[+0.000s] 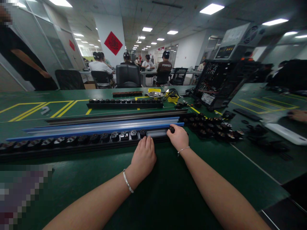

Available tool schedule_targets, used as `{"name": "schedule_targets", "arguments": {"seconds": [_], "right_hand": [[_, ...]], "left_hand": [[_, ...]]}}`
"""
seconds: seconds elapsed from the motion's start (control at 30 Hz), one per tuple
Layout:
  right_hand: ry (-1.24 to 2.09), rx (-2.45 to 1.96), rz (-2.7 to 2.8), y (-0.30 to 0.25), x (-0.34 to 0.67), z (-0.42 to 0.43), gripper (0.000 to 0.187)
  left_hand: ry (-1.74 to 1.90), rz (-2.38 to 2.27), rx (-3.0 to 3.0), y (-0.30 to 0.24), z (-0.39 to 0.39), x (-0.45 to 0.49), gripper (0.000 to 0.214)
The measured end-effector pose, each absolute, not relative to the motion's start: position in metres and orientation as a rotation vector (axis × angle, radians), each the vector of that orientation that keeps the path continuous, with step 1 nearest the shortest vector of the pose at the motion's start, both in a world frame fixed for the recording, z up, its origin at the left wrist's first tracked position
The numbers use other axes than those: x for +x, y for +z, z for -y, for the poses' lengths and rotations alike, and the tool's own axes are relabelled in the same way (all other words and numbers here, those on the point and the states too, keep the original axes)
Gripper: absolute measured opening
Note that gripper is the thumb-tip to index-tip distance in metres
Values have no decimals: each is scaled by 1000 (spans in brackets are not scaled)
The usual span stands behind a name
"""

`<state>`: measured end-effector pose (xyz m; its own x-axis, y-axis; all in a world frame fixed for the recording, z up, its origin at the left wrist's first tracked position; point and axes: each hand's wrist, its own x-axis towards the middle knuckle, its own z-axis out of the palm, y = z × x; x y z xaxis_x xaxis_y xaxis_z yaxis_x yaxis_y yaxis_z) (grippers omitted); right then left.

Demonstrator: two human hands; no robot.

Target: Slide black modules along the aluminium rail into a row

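A long black power-strip rail [72,145] lies across the green table [168,185], filled with several socket modules [115,136] along its left and middle. My left hand [143,158] rests against the rail's front edge, fingers curled and pressed on it. My right hand [178,137] is closed on a small black socket module [171,129] at the rail's right end, beside a bare stretch of channel [156,133]. Behind the rail lie a blue-edged strip [100,127] and a dark metal rail [115,117].
A heap of loose black modules [213,127] lies right of my hand. Farther back sit another filled strip [124,103], a metal bowl [155,94] and an open computer case [218,83]. Another person's hand [297,115] is at the right edge; seated people work behind.
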<state>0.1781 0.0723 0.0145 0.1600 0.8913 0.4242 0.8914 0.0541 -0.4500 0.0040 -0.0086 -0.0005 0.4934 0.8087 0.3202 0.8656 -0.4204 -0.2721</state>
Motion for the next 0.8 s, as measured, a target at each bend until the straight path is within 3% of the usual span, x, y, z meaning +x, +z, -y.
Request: {"name": "schedule_targets", "arguments": {"seconds": [0.8], "right_hand": [[-8,-1908,1679,21,190,-72,37]], "left_hand": [[-216,1401,-2356,1,10,4,53]]}}
